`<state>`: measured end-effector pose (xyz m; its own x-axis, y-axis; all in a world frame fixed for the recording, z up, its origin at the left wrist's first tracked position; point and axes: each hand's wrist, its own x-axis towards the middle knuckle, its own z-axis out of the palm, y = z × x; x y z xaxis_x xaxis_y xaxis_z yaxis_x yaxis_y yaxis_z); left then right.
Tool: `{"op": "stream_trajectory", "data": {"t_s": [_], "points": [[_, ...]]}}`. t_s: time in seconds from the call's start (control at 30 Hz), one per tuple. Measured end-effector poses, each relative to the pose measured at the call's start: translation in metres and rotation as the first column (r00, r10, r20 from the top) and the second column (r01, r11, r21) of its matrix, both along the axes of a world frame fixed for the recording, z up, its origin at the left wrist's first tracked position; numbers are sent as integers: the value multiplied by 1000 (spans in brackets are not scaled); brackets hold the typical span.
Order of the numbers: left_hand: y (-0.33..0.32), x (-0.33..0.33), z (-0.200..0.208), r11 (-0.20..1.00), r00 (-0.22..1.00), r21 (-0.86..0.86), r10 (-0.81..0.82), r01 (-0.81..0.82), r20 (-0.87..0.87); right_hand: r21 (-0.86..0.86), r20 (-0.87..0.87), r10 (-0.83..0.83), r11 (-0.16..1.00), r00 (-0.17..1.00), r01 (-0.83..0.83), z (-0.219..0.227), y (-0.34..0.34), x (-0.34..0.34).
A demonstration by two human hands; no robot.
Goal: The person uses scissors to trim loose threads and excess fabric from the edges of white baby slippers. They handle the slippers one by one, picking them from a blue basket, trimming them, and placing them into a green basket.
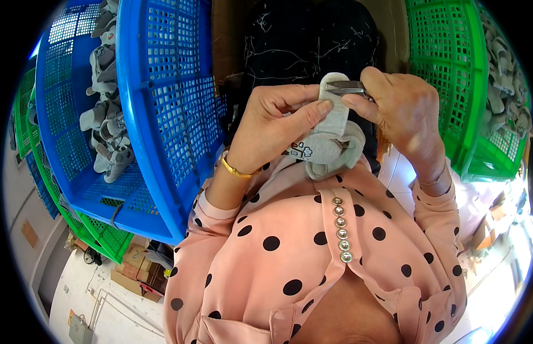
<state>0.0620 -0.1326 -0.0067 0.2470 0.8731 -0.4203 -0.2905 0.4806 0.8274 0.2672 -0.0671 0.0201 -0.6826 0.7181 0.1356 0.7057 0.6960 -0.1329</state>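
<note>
A small light-grey fabric shoe (333, 150) with a printed cartoon pattern is held in front of my chest, above my lap. My left hand (278, 117) pinches its upright strap (335, 112) between thumb and fingers from the left. On the other side, my right hand (401, 103) is closed round small metal thread snips (345, 87). Their blades point left and lie against the strap near its rounded tip. Whether a thread is between the blades is too small to tell. The handles are mostly hidden in my right fist.
To my left stands a blue plastic basket (124, 114) with several similar grey shoes (108, 129) in it. A green basket (444, 74) holding more grey shoes (501, 80) is at the right. White loose threads cling to the dark trousers (309, 43) over my lap.
</note>
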Motion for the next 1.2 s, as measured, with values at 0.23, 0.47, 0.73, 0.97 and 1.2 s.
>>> {"op": "stream_trajectory", "data": {"t_s": [0.23, 0.47, 0.73, 0.97, 1.2], "points": [[-2, -1, -4, 1000, 1000, 15, -16, 16, 4, -9, -17, 26, 1000, 1000, -26, -2, -1, 0], [-1, 3, -2, 999, 1000, 30, -12, 13, -29, -331, -87, -60, 943, 994, 28, 0, -1, 6], [2, 4, -2, 999, 999, -5, -48, 48, -14, -375, -153, -92, 927, 984, 29, -11, -2, 7], [10, -1, -13, 990, 992, -98, 91, -99, -85, -862, -398, -551, 498, 733, -94, -31, -6, 14], [16, -6, -41, 989, 994, -133, 52, -64, -95, -922, -162, -424, 387, 891, 16, -44, -22, -4]]}}
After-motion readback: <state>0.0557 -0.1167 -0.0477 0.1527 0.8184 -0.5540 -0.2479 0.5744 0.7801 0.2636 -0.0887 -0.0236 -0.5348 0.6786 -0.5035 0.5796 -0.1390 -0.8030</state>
